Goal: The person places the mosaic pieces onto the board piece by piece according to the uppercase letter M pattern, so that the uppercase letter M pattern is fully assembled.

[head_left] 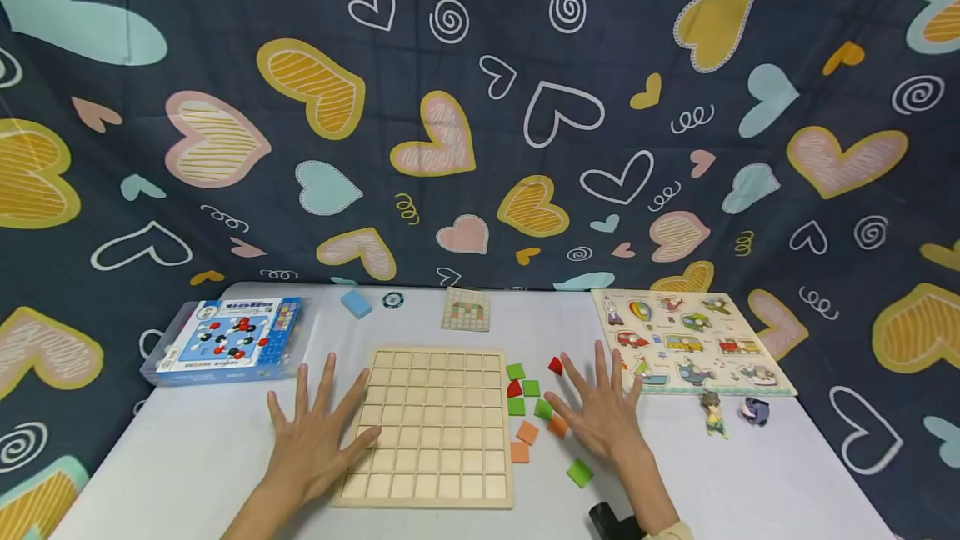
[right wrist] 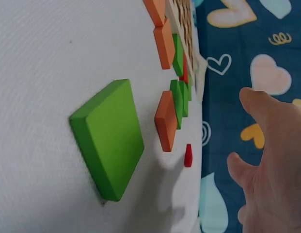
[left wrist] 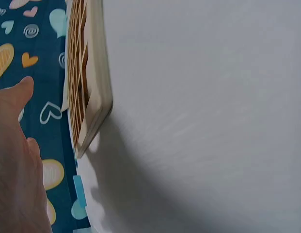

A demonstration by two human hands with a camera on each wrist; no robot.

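Note:
A wooden grid board (head_left: 435, 432) lies flat on the white table, its square cells bare. My left hand (head_left: 311, 440) is spread with straight fingers at the board's left edge, thumb over the outer cells; it holds nothing. To the right of the board, my right hand (head_left: 603, 415) is likewise spread and holds nothing. Loose tiles lie between that hand and the board: green squares (head_left: 531, 388), orange squares (head_left: 527, 432) and red pieces (head_left: 514, 388). One green tile (right wrist: 109, 141) lies apart, large in the right wrist view. Both hands cast shadows on the table.
Behind the board lies a small pattern card (head_left: 466, 309), with a round chip (head_left: 392, 300) and a blue block (head_left: 356, 303) to its left. A boxed molecule set (head_left: 232, 340) is at left. At right are a picture puzzle (head_left: 690, 340), two figurines (head_left: 713, 414) and a black object (head_left: 615, 522).

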